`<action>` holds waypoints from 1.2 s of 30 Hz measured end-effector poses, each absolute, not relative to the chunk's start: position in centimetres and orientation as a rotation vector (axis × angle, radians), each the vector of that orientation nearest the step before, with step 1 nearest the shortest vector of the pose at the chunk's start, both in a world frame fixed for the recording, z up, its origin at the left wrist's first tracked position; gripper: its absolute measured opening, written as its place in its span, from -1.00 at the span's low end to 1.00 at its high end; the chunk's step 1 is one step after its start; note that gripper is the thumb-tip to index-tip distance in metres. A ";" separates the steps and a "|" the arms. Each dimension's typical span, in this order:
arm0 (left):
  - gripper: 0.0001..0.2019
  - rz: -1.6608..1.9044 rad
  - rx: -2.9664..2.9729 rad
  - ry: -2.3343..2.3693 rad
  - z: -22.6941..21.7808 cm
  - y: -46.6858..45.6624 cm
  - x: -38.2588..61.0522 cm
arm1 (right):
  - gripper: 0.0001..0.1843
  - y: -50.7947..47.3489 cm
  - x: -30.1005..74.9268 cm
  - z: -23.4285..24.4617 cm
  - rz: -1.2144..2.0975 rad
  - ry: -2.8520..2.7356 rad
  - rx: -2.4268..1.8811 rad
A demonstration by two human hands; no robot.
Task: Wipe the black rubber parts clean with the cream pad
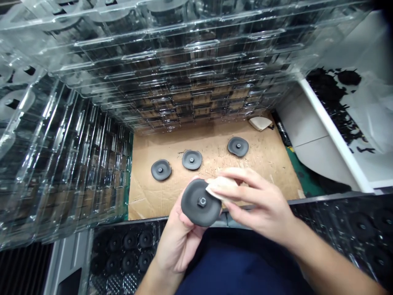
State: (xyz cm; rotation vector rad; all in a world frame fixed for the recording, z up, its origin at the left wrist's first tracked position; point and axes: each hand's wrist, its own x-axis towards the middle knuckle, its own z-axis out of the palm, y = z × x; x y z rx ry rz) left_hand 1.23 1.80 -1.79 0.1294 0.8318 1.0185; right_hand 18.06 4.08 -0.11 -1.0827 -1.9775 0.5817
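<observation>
My left hand [175,241] grips a dark grey round disc [199,203] with a small metal hub at its centre, held up facing me. My right hand [260,203] pinches a small white pad [218,187] and presses it against the disc's upper right edge. Three more grey discs [161,169] [192,159] [238,146] lie flat on the brown cardboard sheet [270,164] just beyond my hands.
Tall stacks of clear plastic trays [184,73] wall in the cardboard at the back and left [46,164]. Black trays holding discs sit at the near left [129,250] and near right [362,229]. A white bin [344,147] with black scraps stands at right. Another white pad [260,123] lies at the back.
</observation>
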 end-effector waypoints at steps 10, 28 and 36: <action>-0.46 0.923 0.124 0.843 -1.2 1.5 -0.2 | -0.77 4.7 18.7 -0.2 0.666 -2.053 -0.941; -0.42 0.908 0.152 0.902 -1.1 1.2 -1.0 | -0.76 3.5 17.7 -0.3 0.664 -2.030 -0.990; -0.50 0.944 0.192 0.850 -1.3 1.1 -0.6 | -0.74 2.3 17.6 0.0 0.669 -1.983 -1.063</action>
